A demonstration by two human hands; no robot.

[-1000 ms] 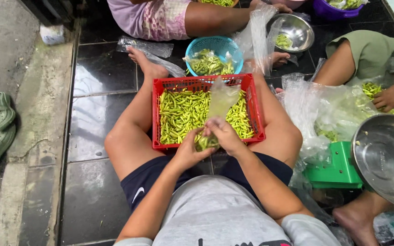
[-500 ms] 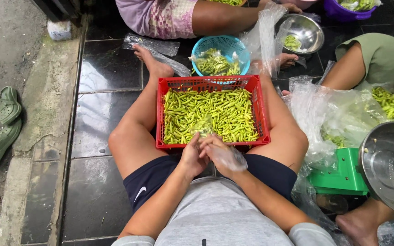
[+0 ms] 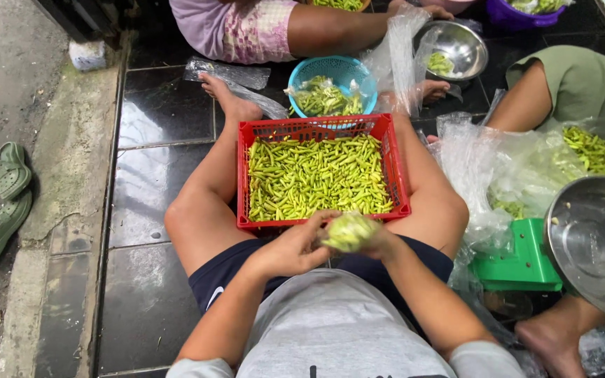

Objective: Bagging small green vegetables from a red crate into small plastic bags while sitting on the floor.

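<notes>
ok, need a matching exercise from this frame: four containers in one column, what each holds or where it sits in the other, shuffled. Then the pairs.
Things:
1. red crate
2. teal basket
3. small clear bag
4. large steel bowl

Descriptions:
A. sits on the green scale at the right edge
B. held in both hands, left hand and right hand, packed with chillies
C. lies between the person's legs, full of loose green chillies
D. stands just beyond the crate, holding a bag of chillies

Pairs: 1-C, 2-D, 3-B, 4-A
</notes>
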